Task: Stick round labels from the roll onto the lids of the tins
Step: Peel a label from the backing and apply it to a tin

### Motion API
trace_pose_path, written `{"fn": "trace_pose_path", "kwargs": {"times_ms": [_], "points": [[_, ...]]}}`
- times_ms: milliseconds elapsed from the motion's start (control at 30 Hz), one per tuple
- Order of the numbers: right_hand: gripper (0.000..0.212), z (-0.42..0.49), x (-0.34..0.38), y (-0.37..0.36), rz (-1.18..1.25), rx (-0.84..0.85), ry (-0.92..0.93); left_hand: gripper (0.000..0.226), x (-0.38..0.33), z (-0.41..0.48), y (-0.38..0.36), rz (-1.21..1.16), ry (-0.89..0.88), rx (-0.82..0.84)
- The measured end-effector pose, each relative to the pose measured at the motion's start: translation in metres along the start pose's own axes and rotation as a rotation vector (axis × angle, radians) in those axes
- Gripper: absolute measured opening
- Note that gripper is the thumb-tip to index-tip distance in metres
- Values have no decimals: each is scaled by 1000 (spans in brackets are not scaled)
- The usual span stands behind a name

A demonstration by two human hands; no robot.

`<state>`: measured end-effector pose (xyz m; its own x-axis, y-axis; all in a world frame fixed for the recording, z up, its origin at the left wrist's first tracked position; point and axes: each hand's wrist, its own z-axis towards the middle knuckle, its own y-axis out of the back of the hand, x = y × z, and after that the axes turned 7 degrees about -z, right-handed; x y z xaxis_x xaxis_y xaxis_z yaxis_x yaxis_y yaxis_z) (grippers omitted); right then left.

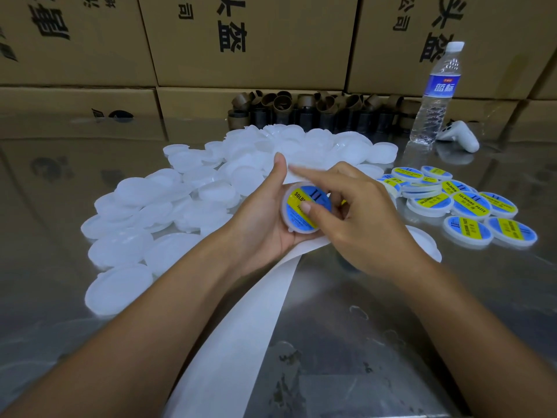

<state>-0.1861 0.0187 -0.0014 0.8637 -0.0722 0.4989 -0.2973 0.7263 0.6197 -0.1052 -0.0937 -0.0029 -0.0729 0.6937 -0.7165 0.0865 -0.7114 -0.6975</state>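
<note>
My left hand (265, 218) cups a white lid (301, 231) at the middle of the frame, fingers curled under it and thumb pointing up. My right hand (361, 224) presses its thumb on the blue and yellow label (315, 197). Its forefinger is stretched out and its other fingers bend at the lid's right edge; I cannot tell whether they grip. Both hands hide part of the label. A strip of white backing paper (241, 342) runs from under them to the lower edge across the metal table (391, 342). Plain lids (168, 206) heap on the left and labelled lids (470, 203) lie on the right. Behind are cardboard tubes (316, 111), a water bottle (434, 95), a white controller (461, 135) and boxes (256, 40).
</note>
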Motion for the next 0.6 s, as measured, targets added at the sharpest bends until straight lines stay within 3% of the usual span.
{"fn": "trace_pose_path", "kwargs": {"times_ms": [100, 233, 367, 600], "points": [[59, 1, -1, 1, 71, -33, -33, 75, 0, 1, 0, 29, -4, -19], [61, 1, -2, 1, 82, -73, -65, 65, 0, 1, 0, 71, -31, -47], [47, 3, -4, 2, 66, -99, -90, 64, 1, 1, 1, 129, -72, -101], [36, 3, -3, 2, 11, -124, -87, 28, 5, -2, 4, 279, -164, -49]]}}
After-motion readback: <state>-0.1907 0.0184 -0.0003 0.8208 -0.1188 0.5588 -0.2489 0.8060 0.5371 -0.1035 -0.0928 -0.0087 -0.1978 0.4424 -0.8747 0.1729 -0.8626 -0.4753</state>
